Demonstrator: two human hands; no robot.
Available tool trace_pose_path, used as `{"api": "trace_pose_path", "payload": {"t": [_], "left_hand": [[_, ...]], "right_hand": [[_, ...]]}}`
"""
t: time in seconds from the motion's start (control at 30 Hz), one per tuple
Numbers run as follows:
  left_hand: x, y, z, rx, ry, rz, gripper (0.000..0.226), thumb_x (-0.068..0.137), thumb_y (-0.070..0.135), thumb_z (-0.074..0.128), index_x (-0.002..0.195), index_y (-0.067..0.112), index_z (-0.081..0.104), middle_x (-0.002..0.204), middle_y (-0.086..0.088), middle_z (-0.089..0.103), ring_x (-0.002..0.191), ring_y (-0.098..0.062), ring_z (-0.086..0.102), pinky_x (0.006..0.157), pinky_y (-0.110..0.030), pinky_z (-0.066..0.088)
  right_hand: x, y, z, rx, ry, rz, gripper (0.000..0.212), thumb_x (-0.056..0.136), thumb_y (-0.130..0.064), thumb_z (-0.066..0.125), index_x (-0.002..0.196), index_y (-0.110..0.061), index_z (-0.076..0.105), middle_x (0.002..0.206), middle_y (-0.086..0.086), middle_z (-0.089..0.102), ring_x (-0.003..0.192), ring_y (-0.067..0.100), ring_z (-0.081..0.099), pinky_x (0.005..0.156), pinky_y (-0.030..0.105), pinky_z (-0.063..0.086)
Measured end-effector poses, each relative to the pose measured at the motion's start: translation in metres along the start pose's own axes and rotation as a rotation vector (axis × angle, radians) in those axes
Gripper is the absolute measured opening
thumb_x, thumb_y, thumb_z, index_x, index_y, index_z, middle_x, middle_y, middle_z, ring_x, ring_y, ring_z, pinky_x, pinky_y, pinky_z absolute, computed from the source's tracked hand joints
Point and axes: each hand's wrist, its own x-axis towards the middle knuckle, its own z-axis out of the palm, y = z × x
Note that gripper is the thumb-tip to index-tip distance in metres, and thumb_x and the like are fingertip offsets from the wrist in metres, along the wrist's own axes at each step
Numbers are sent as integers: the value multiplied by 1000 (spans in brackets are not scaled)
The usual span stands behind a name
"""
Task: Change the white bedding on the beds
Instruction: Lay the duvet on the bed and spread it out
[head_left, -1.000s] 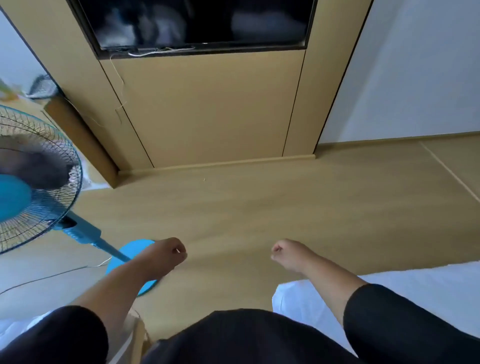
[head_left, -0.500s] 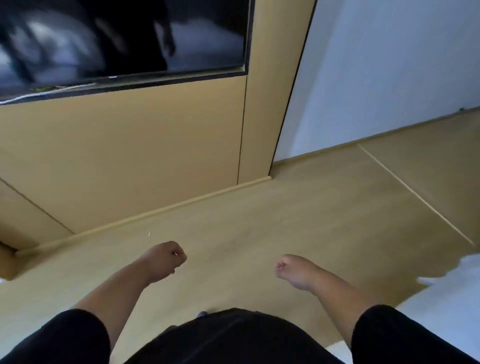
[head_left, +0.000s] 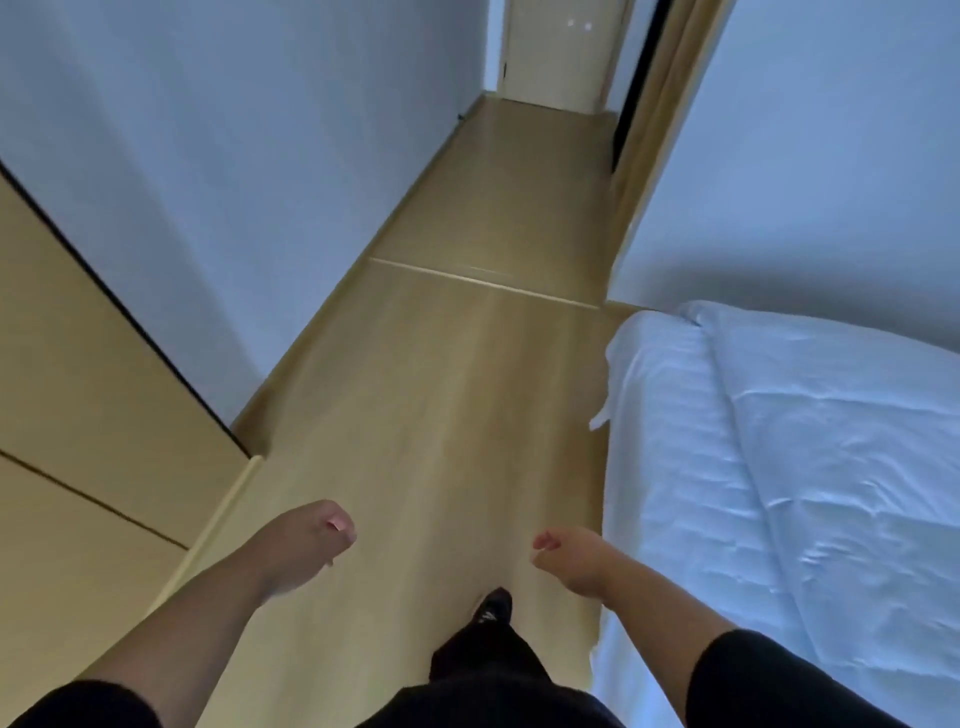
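Pale wooden plank floor (head_left: 415, 415) runs ahead of me as a narrow passage, with a thin raised strip crossing it partway along. Plain white wall (head_left: 234, 156) on my left side; a second white wall (head_left: 831, 156) on my right, behind the bed.

Bed with white bedding (head_left: 831, 467) fills the right side of the view, its near edge hanging down just beside the floor passage. The white cover lies flat but creased, with a long fold line running down its length. One small corner of fabric sticks out from the edge toward the floor.

Tan wooden cabinet panels (head_left: 78, 389) stand on my left, edged with a dark line, the base meeting the floor.

Cream door (head_left: 550, 52) at the far end of the passage, blurred; it looks closed, but I cannot be sure at this distance.

My black trouser leg and black shoe (head_left: 491, 610) show low in the middle, planted on the floor.

My left hand (head_left: 311, 535) hangs over the floor near the cabinet base, fingers curled into a loose fist, nothing in it. My right hand (head_left: 569, 553) hangs just beside the bed edge, not touching the bedding, fingers likewise curled inward and holding nothing. Both forearms bare, black sleeves at the upper arms.
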Motion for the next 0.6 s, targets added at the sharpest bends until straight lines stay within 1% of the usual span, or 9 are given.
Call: {"api": "trace_pose_path", "payload": {"t": [0.07, 0.13, 0.23, 0.3, 0.37, 0.47, 0.6], "left_hand": [[50, 40, -15, 28, -25, 13, 11, 95, 23, 58, 92, 23, 68, 96, -5, 70, 88, -21, 68, 74, -27, 47], [93, 81, -35, 34, -20, 21, 11, 95, 24, 59, 90, 25, 68, 96, -5, 71, 88, -21, 68, 75, -27, 48], [144, 146, -67, -18, 21, 78, 8, 94, 25, 61, 89, 24, 68, 94, -7, 72, 87, -24, 69, 71, -28, 47], [171, 183, -86, -37, 28, 116, 9, 96, 28, 61, 93, 22, 66, 94, -3, 71, 85, -20, 68, 73, -30, 50], [199, 212, -102, -44, 24, 138, 10, 97, 30, 60, 94, 23, 66, 93, 0, 70, 84, -16, 68, 74, -31, 52], [254, 249, -127, -28, 20, 149, 12, 96, 33, 59, 92, 24, 66, 92, 2, 70, 83, -13, 68, 71, -30, 51], [353, 306, -153, 38, -31, 202, 12, 96, 33, 59, 91, 23, 65, 93, -3, 71, 84, -16, 68, 66, -28, 49]], "right_hand": [[38, -1, -33, 16, -8, 31, 35, 95, -38, 61, 127, -25, 61, 122, -1, 61, 109, 16, 58, 91, 29, 48], [71, -14, -73, -33, -34, 41, 37, 94, -39, 60, 129, -25, 61, 125, -2, 61, 110, 15, 58, 94, 30, 49], [113, -47, -141, -82, -22, 19, 38, 95, -40, 58, 130, -26, 60, 128, -2, 61, 112, 16, 58, 95, 30, 49], [138, -74, -185, -80, 6, -4, 37, 95, -40, 58, 130, -27, 60, 127, -2, 61, 111, 15, 58, 93, 29, 48], [160, -99, -223, -68, 23, -42, 38, 96, -41, 58, 131, -27, 59, 128, -5, 61, 112, 13, 57, 94, 28, 47], [201, -125, -271, -43, 54, -81, 38, 96, -41, 58, 131, -26, 59, 128, -7, 60, 116, 13, 57, 100, 31, 47], [270, -137, -328, 15, 93, -49, 36, 96, -39, 59, 129, -25, 59, 127, -6, 61, 113, 12, 58, 94, 28, 49]]}}
